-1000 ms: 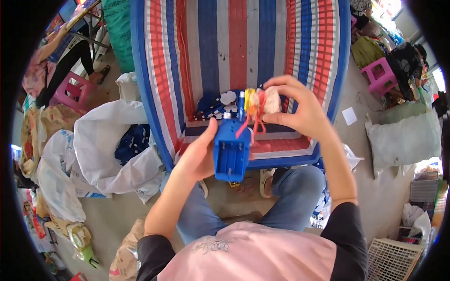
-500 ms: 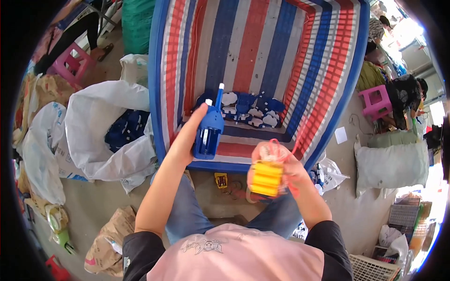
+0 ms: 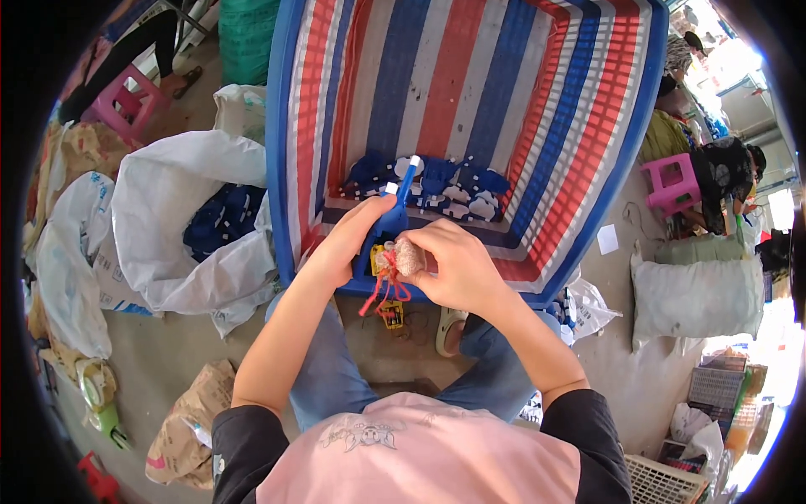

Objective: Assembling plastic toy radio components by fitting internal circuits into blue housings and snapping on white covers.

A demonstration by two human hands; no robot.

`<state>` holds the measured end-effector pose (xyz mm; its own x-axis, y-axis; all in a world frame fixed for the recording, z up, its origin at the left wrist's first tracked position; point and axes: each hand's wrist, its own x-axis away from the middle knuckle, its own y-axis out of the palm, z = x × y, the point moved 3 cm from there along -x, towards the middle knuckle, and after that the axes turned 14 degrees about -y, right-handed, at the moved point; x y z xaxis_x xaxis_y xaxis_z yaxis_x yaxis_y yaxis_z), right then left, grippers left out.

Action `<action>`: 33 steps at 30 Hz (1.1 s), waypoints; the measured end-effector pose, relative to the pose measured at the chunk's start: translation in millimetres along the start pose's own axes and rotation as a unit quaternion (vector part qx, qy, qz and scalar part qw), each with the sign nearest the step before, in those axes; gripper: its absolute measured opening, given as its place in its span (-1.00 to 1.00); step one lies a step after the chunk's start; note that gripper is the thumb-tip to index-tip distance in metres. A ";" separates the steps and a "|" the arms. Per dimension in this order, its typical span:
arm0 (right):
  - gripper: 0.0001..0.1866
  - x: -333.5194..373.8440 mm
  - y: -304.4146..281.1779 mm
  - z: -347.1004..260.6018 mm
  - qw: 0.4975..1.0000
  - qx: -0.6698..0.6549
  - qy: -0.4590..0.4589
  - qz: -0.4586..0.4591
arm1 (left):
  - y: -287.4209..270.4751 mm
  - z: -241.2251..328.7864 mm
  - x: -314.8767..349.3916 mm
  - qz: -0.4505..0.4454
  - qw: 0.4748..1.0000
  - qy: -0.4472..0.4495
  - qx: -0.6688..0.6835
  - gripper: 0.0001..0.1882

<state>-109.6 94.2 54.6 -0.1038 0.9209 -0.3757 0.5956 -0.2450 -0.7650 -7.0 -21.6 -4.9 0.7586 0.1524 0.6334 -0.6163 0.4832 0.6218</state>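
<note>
My left hand [image 3: 353, 235] is wrapped round a blue toy walkie-talkie [image 3: 390, 223] with a white-tipped antenna, held above the bin's near rim. My right hand [image 3: 457, 267] pinches a pale, knobbly wad [image 3: 409, 255] tied with red string [image 3: 388, 290], at the walkie-talkie's lower part. A yellow block [image 3: 377, 260] shows between the wad and the blue casing; whether it sits inside the casing I cannot tell. More blue and white walkie-talkies [image 3: 437, 181] lie in the large bin, beyond my hands.
The blue-rimmed bin [image 3: 282, 151] has a striped lining. At left, a white sack [image 3: 147, 202] holds dark blue pieces. A small yellow and black part [image 3: 391, 314] lies between my legs. People sit left and right near pink stools [image 3: 672, 185]; a stuffed sack [image 3: 697, 294] lies at right.
My right hand has moved left and up, bringing the wad and yellow block against the walkie-talkie. The walkie-talkie has shifted slightly right and tilted, and its open compartment is now covered.
</note>
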 end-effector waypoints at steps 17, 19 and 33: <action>-0.67 -16.0 28.7 20.0 0.985 0.070 -0.016 0.154 | -6.3 -7.8 -10.9 0.030 0.982 0.124 0.141 -0.68; -0.63 -9.6 26.0 28.9 0.985 -0.042 0.050 0.159 | -5.9 -5.5 -10.5 -0.006 0.979 0.149 0.140 -0.62; -0.66 41.9 26.6 9.6 0.835 -0.516 0.140 0.128 | 11.4 -9.9 15.9 -0.318 0.936 0.148 -0.043 0.08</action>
<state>-105.7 123.3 13.4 0.2371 0.9484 -0.2103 0.9539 -0.1863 0.2354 0.1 -5.1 7.7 0.9992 0.0370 -0.0150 -0.0114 0.6229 0.7822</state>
